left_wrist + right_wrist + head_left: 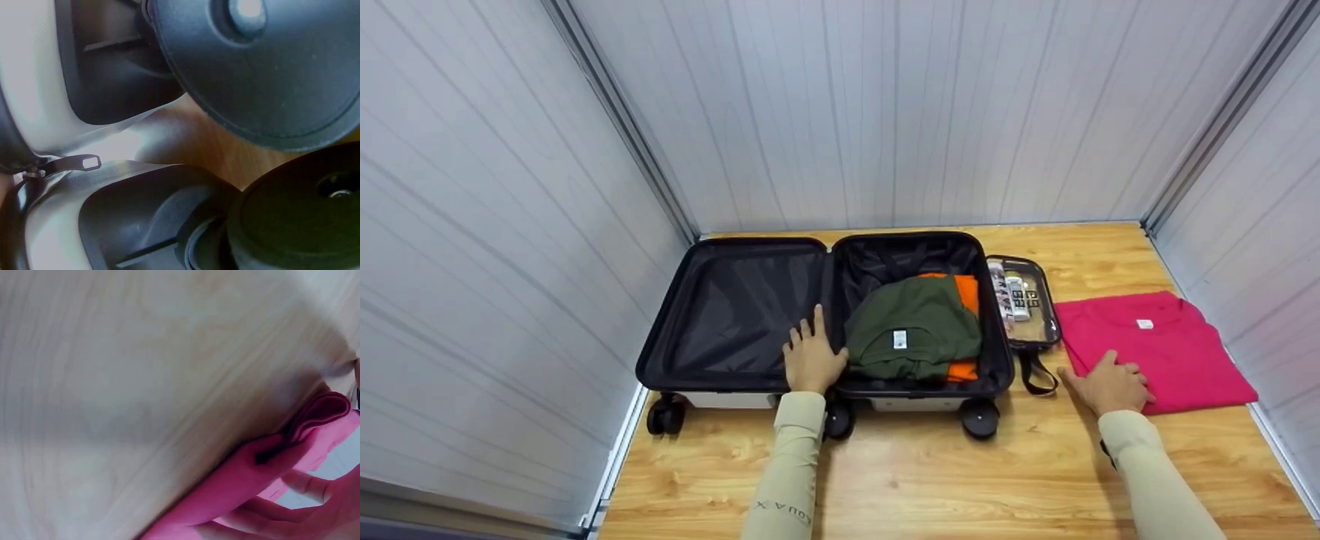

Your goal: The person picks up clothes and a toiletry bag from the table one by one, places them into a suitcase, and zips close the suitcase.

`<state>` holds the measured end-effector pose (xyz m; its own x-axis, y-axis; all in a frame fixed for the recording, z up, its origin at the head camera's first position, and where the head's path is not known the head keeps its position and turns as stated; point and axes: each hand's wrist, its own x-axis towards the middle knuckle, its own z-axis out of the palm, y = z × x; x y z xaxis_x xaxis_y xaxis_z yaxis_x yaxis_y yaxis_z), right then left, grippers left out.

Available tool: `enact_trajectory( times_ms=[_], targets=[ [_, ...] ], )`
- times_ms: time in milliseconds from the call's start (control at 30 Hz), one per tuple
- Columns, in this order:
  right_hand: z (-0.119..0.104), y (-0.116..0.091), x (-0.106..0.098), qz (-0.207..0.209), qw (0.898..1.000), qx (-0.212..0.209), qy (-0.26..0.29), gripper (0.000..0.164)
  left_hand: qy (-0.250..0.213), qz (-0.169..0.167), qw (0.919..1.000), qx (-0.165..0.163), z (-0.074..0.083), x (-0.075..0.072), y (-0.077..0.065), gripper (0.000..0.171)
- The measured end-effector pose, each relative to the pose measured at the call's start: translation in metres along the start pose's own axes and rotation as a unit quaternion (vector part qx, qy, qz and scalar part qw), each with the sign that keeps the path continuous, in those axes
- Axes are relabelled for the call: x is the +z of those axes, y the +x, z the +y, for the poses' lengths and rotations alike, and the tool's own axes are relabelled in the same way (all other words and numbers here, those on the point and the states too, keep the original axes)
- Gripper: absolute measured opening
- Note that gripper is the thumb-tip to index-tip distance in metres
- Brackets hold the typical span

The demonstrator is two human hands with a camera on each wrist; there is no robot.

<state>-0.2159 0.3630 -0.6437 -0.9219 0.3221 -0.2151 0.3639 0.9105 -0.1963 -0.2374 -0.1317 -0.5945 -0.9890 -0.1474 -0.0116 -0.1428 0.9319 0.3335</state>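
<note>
My left hand (814,358) is spread, palm down, over the middle seam of the open suitcase (690,385), its thumb toward a folded dark green T-shirt (915,311). Orange clothing (968,296) shows from under the green shirt in the right half. My right hand (1112,384) lies with spread fingers at the near edge of a folded pink T-shirt (1177,360). In the right wrist view, those fingers (253,522) rest on the pink fabric beside its folded edge. The left wrist view has only suitcase wheels (264,73) and a zipper pull (76,163), no left fingers.
A clear toiletry pouch (1039,319) with a black strap (1039,379) stands against the suitcase's right side, holding small packages. The suitcase's left half has a black lining (727,322). Ribbed white walls (885,112) enclose the wooden floor (930,487) at the back and both sides.
</note>
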Motion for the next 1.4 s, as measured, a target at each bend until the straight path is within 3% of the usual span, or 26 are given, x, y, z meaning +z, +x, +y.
enact_trajectory(
  times_ms=[133,433,600,1100,1400],
  targets=[
    [0.002,0.002,-0.004,0.002,1.0,0.0,-0.02,0.109,0.003,0.004,1.0,0.002,0.0,0.001,-0.001,0.095],
    [0.007,0.004,-0.017,-0.017,0.999,-0.016,-0.046,0.057,0.003,0.012,0.9999,0.004,0.001,0.001,-0.001,0.094],
    [0.003,0.004,-0.016,-0.018,0.996,-0.037,-0.079,0.04,-0.001,0.006,1.0,0.004,0.001,0.002,0.001,0.094],
    [0.004,0.003,-0.009,-0.004,0.993,-0.036,-0.113,0.034,-0.004,0.006,1.0,0.004,0.0,0.002,0.0,0.095],
    [0.006,0.008,-0.006,0.02,0.997,-0.012,-0.071,0.037,-0.003,0.011,0.9999,0.005,0.0,0.001,-0.001,0.094]
  ],
)
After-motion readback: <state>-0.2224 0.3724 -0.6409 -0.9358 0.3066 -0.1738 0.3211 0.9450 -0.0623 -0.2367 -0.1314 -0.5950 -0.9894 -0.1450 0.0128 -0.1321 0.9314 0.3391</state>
